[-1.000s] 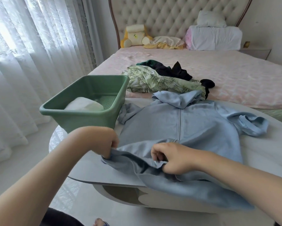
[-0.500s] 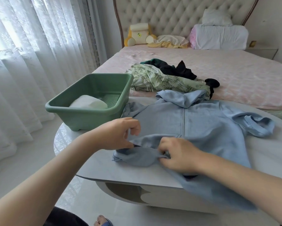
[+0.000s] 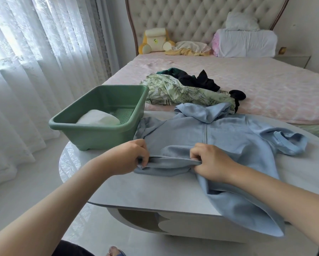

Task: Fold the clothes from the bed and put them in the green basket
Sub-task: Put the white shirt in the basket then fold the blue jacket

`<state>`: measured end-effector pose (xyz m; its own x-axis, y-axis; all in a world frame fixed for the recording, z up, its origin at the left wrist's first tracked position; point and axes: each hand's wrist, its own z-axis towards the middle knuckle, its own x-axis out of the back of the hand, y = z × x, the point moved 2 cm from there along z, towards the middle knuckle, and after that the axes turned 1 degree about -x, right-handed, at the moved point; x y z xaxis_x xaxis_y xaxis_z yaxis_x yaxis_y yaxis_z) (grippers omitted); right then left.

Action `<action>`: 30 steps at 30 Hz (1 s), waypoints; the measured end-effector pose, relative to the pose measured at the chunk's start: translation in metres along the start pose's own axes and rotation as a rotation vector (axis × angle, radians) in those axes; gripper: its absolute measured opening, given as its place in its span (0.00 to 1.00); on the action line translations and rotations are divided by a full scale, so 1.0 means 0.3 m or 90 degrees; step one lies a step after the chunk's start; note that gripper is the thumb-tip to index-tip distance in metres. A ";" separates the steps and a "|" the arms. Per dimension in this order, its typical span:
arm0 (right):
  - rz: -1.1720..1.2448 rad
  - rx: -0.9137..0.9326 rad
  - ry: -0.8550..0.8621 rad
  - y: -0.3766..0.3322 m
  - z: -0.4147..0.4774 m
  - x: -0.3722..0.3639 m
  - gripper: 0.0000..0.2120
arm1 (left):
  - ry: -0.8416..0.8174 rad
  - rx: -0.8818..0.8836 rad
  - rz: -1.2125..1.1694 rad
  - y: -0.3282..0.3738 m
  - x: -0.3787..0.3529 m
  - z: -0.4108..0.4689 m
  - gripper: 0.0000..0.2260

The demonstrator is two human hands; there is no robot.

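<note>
At the foot of a bed [image 3: 265, 85], a light-blue zip jacket [image 3: 228, 133] lies spread on the pale surface [image 3: 136, 191], its hem now drawn up off the near edge, left hand [image 3: 129, 157] and right hand [image 3: 210, 163] each pinching the fold. The first fold looks under way; the jacket's right side still overhangs the edge, the green basket [image 3: 107, 137] stands just beside it to the left, and bare surface lies in front.

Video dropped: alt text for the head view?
Left hand and right hand pinch the folded-up hem of a light blue zip-up jacket spread on a pale grey table. A green plastic basket holding a folded white item sits to its left; a leaf-print garment and dark clothes lie on the pink bed beyond.
</note>
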<state>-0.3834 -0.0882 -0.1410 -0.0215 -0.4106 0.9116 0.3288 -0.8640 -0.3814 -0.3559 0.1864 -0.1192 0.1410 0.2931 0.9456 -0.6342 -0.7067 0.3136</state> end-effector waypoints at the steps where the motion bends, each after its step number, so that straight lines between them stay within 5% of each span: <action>1: 0.008 -0.019 0.007 0.009 0.004 0.004 0.14 | 0.029 0.014 -0.005 -0.020 -0.009 0.002 0.16; 3: 0.032 -0.059 -0.007 0.030 0.011 0.011 0.13 | 0.034 0.020 -0.026 -0.038 -0.020 0.001 0.12; 6: 0.124 -0.117 -0.035 0.060 0.023 0.021 0.15 | -0.036 0.015 -0.001 -0.045 -0.041 0.003 0.24; 12: 0.372 -0.178 -0.028 0.073 0.040 0.047 0.14 | 0.188 -0.025 -0.138 -0.028 0.012 0.008 0.04; 14: 0.460 -0.174 -0.076 0.062 0.030 0.071 0.13 | 0.177 0.022 -0.306 -0.021 0.064 -0.003 0.09; 18: 0.475 -0.124 -0.242 0.001 -0.003 0.104 0.08 | 0.086 0.120 -0.264 -0.024 0.124 -0.026 0.20; 22: 0.243 -0.090 -0.387 -0.073 -0.037 0.074 0.07 | -0.156 0.193 -0.092 -0.035 0.100 -0.036 0.20; 26: -0.090 0.029 -0.218 -0.096 -0.045 0.024 0.13 | -0.325 0.225 -0.031 -0.008 0.067 -0.059 0.11; 30: -0.019 0.205 -0.021 -0.151 -0.099 -0.033 0.07 | -0.246 0.190 0.049 0.014 0.061 -0.056 0.19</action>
<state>-0.4261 -0.0537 -0.1373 -0.0065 -0.3723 0.9281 0.6109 -0.7362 -0.2911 -0.3689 0.1995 -0.1021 0.4096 0.0132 0.9122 -0.4162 -0.8870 0.1998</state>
